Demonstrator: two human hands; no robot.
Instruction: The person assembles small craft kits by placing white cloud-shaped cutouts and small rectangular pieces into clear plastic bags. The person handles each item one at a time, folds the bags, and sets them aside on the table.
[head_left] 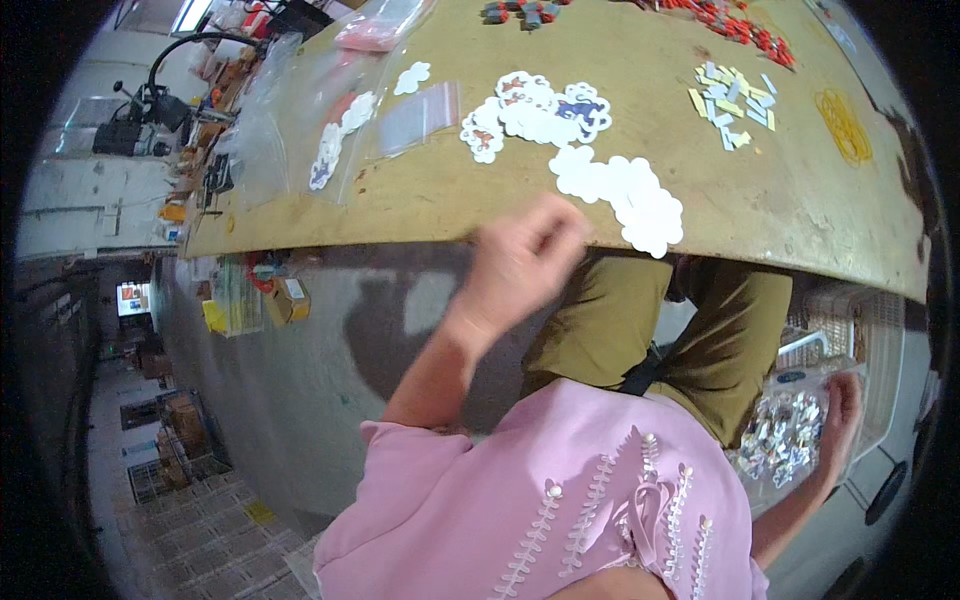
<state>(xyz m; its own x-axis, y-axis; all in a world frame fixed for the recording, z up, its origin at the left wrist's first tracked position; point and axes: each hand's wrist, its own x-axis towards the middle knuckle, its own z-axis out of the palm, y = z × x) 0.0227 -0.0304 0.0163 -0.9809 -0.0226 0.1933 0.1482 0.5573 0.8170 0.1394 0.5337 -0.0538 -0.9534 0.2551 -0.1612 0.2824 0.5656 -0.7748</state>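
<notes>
Printed cutouts [582,113] — labelled carton [288,303].

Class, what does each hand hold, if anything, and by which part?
Nothing shows held in the blurred left hand. The right hand is beside the clear bag; any grip cannot be told.

A worktable [400,205], dark machine [132,137] and cardboard box [290,299] suggest a workshop.

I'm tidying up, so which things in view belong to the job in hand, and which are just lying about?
Likely in the job:
white scalloped cards, nearest the left hand
clear plastic bag of small multicoloured pieces, by the right hand

Seemingly just lying about:
yellow looped bands
brown cardboard box
small red-orange pieces
</notes>
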